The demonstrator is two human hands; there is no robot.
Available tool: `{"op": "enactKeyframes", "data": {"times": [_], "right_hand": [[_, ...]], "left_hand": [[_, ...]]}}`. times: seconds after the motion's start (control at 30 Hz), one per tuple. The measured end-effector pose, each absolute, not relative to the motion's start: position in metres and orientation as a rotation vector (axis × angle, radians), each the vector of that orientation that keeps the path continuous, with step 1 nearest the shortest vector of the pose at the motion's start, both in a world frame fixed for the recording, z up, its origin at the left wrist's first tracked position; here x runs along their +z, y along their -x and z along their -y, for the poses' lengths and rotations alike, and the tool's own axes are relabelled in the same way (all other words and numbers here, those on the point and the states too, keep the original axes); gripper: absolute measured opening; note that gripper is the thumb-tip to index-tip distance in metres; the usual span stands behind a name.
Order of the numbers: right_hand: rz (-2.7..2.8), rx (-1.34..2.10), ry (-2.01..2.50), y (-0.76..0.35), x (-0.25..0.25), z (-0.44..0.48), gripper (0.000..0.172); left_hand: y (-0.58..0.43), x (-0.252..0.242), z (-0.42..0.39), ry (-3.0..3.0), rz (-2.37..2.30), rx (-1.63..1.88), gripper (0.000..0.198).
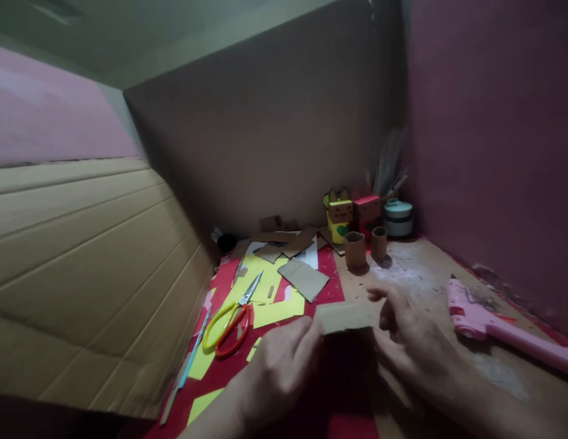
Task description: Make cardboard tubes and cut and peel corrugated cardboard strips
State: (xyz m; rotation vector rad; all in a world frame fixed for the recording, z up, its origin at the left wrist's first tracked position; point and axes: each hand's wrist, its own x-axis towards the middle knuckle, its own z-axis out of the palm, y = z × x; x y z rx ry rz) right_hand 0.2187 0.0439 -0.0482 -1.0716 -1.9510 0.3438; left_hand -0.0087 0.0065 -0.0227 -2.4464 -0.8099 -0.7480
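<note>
A small piece of cardboard (343, 318) is held up near the bottom middle, above the red sheet. My left hand (284, 360) is closed on its left end, with the thumb side toward the piece. Beside the right end is my right hand (416, 335), its index finger stretched out over the edge and the others loosely curled, apart from the thumb. Whether the right thumb touches the cardboard is hard to make out. Scissors (233, 320) with yellow and red handles lie to the left, blades part open. A flat cardboard piece (304, 279) rests just beyond the hands.
A pink glue gun (476, 317) lies at right. Two cardboard tubes (355, 251) stand near decorated yellow (339, 231) and red (367, 228) boxes and a lidded pale blue pot (398, 217). A blue pencil-like stick (192, 353) lies left, beside a tall cardboard panel (82, 280).
</note>
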Motion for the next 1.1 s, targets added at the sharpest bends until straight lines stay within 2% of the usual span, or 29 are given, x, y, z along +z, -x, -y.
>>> {"op": "enactKeyframes", "data": {"times": [0.07,0.13,0.2,0.33,0.53,0.73,0.9,1.1], "right_hand": [[1.932,0.531,0.918,-0.216,-0.050,-0.044,0.029],[1.945,0.704,0.795,-0.213,-0.055,-0.046,0.016],[1.923,0.782,0.736,-0.213,-0.062,-0.049,0.015],[1.857,0.727,0.798,-0.217,-0.066,-0.054,0.020],[1.839,0.697,0.799,-0.222,-0.056,-0.051,0.025],[1.818,0.697,0.785,-0.222,-0.059,-0.051,0.032],[1.798,0.675,0.766,-0.222,-0.058,-0.049,0.031],[1.801,0.667,0.736,-0.223,-0.054,-0.047,0.036]], "left_hand": [[0.001,-0.025,0.000,2.520,0.802,-0.767,0.027],[0.000,-0.024,0.002,2.561,0.850,-0.846,0.022],[0.003,-0.023,0.000,2.582,0.944,-0.980,0.018],[0.017,-0.026,-0.007,2.583,1.271,-1.207,0.014],[0.024,-0.031,-0.017,2.556,1.922,-1.428,0.024],[0.016,-0.029,-0.018,2.445,2.439,-1.821,0.025],[0.013,-0.026,-0.018,2.387,2.560,-1.925,0.033],[0.014,-0.027,-0.019,2.381,2.699,-1.873,0.043]]}}
